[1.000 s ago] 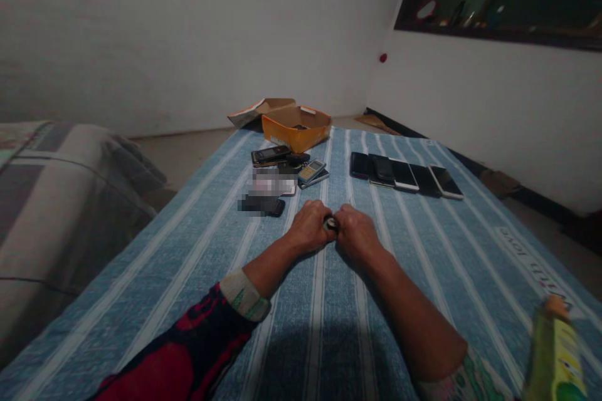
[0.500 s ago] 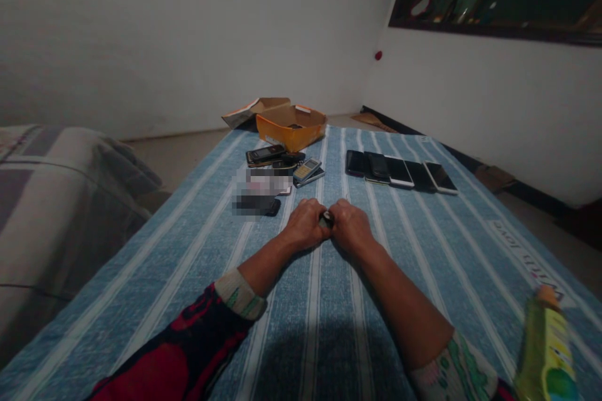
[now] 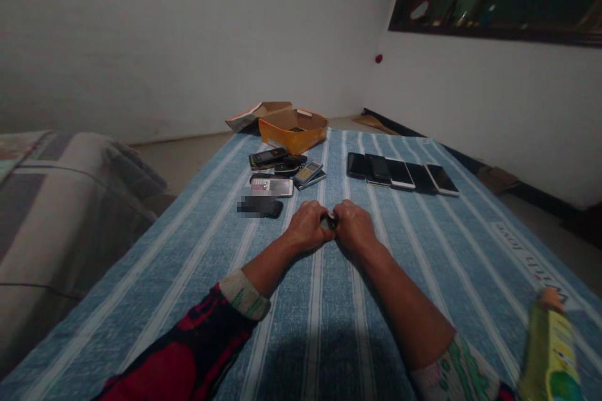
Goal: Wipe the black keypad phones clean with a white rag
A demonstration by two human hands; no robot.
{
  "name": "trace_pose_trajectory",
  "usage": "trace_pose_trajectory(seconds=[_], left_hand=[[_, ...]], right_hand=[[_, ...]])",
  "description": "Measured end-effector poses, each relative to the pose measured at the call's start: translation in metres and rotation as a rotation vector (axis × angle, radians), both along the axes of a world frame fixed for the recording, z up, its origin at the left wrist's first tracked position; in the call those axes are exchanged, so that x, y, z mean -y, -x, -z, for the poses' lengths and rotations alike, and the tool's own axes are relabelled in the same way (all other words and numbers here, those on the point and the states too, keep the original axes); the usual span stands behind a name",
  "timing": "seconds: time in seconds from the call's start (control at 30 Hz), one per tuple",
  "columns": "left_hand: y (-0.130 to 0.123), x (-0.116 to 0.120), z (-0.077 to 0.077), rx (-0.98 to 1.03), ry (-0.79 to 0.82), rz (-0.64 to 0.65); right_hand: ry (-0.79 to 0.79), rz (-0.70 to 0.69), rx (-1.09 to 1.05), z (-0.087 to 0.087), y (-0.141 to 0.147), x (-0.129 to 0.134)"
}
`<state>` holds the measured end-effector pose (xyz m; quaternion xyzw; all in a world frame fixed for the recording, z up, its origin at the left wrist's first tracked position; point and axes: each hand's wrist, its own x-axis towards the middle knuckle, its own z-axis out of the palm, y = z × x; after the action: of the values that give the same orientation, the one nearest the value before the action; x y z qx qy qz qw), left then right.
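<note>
My left hand (image 3: 306, 225) and my right hand (image 3: 356, 227) meet above the striped cloth, both with fingers curled inward. Between them they grip a small dark object with a pale patch (image 3: 329, 220); the fingers cover most of it, so its kind does not show. Just beyond my left hand lie a silver-and-white keypad phone (image 3: 273, 187) and a black phone (image 3: 274, 208), partly blurred. Behind these is a loose pile with a yellow-keyed phone (image 3: 308, 172) and a dark phone (image 3: 268, 156). Farther right, several smartphones (image 3: 399, 173) lie side by side in a row.
An open orange cardboard box (image 3: 291, 136) stands at the far end of the blue striped cloth (image 3: 188, 276). A bottle of yellowish liquid (image 3: 548, 351) is at the near right corner. Draped grey fabric (image 3: 70, 200) lies on the left, beyond the cloth's edge.
Both hands stay together on the small dark object, which looks slightly turned between the fingers. The whole scene sits a little lower in view.
</note>
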<state>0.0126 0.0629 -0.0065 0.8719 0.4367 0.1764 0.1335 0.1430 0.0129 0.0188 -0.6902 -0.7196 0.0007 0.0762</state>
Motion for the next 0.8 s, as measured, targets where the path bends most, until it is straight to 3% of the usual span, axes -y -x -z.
trace_pose_trajectory(seconds=[0.13, 0.33, 0.53, 0.7, 0.8], left_hand=[[0.001, 0.000, 0.000, 0.015, 0.010, -0.007], [0.001, 0.001, -0.002, 0.022, 0.033, 0.000], [0.001, 0.000, -0.001, -0.013, 0.013, 0.017], [0.002, 0.001, -0.002, -0.018, 0.032, 0.010], [0.001, 0.001, -0.002, -0.016, 0.035, 0.011]], right_hand=[[0.025, -0.083, -0.001, 0.002, -0.001, 0.008], [0.045, 0.051, 0.044, 0.000, -0.010, 0.008], [0.060, -0.062, 0.008, 0.000, -0.007, 0.014], [0.056, 0.070, 0.042, 0.000, -0.011, 0.013], [0.052, 0.005, 0.030, 0.000, -0.010, 0.015]])
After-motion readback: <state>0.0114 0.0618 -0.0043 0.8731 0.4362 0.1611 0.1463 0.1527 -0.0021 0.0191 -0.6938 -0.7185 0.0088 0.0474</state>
